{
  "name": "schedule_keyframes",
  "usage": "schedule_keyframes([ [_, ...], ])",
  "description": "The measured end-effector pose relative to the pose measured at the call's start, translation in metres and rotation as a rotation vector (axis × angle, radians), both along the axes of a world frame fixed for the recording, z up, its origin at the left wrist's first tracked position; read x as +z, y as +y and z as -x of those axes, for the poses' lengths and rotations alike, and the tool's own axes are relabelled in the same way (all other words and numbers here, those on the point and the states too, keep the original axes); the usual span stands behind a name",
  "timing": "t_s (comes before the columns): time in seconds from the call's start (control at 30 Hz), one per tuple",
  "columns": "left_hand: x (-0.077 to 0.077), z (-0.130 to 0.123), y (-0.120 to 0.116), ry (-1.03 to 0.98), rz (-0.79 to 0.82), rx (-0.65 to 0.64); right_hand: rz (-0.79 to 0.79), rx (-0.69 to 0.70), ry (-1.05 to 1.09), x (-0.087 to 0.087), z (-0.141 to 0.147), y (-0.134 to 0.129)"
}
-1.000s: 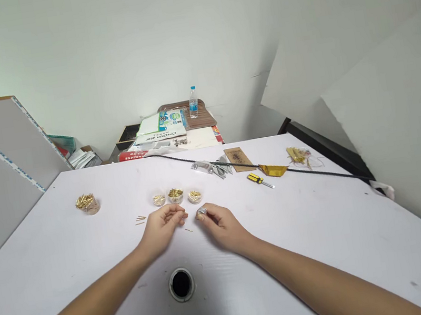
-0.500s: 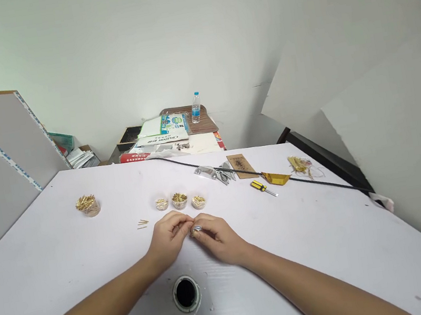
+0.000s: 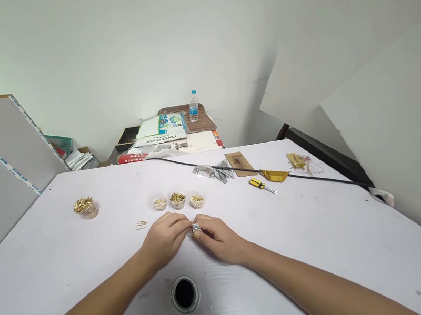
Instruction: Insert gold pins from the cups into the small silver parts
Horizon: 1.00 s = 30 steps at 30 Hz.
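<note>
Between thumb and fingers of my right hand (image 3: pixel 219 238) is a small silvery metal piece (image 3: pixel 196 227). My left hand (image 3: pixel 166 240) meets it from the other side, its fingertips pinched together against the piece; whether they grip a small part is hidden. Just beyond the hands stand three small clear cups with brass-coloured bits: a left cup (image 3: pixel 160 204), a fuller middle cup (image 3: pixel 178 200) and a right cup (image 3: pixel 197 200). A few thin brass pins (image 3: pixel 140 224) lie on the table left of my left hand.
A tub of brass pins (image 3: pixel 87 207) stands at left. The table (image 3: pixel 330 255) has a round dark hole (image 3: pixel 184 293) between my forearms. A yellow-black screwdriver (image 3: pixel 262 185), a black cable (image 3: pixel 318 181), a brown card (image 3: pixel 241 164) and silvery pieces (image 3: pixel 224 170) lie at the back right.
The silvery piece has turned in my right fingers and shows a flatter, blockier face. My left hand has shifted slightly, its thumb now less visible. The view has moved a little.
</note>
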<state>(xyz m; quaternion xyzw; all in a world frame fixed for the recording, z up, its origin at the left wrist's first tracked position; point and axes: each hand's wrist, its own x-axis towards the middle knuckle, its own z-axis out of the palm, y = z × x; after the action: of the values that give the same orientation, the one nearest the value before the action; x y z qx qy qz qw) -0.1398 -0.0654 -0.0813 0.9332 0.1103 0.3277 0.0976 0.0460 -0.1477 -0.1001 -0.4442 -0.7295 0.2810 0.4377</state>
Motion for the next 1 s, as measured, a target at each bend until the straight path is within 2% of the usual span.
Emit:
schedule_keyframes([
  [0.17, -0.002, -0.001, -0.004, 0.008, 0.25, 0.062, -0.002, 0.024, 0.024, 0.003, -0.001, -0.001],
  [0.37, 0.001, 0.001, -0.004, 0.046, 0.304, 0.033, -0.008, 0.037, 0.005, 0.004, -0.002, -0.001],
  [0.47, 0.002, -0.001, -0.005, 0.04, 0.385, 0.088, 0.005, 0.025, 0.037, 0.003, -0.001, -0.002],
  [0.57, 0.001, -0.006, -0.008, -0.087, 0.651, 0.229, 0.003, -0.156, 0.118, 0.002, -0.002, -0.003],
  [0.63, -0.001, -0.009, -0.01, -0.194, 0.873, 0.258, -0.016, -0.284, 0.124, 0.001, -0.003, -0.003],
  [0.73, -0.004, -0.011, -0.011, -0.219, 1.037, 0.226, -0.046, -0.298, 0.1, 0.001, -0.005, -0.002],
  [0.8, -0.004, -0.011, -0.012, -0.183, 1.01, 0.216, -0.051, -0.268, 0.094, 0.001, -0.005, -0.002],
  [0.93, -0.002, -0.011, -0.013, -0.111, 0.742, 0.188, -0.029, -0.216, 0.085, 0.0, -0.005, 0.0],
  [1.0, -0.001, -0.011, -0.014, -0.096, 0.663, 0.186, -0.011, -0.186, 0.088, -0.001, -0.005, 0.001],
])
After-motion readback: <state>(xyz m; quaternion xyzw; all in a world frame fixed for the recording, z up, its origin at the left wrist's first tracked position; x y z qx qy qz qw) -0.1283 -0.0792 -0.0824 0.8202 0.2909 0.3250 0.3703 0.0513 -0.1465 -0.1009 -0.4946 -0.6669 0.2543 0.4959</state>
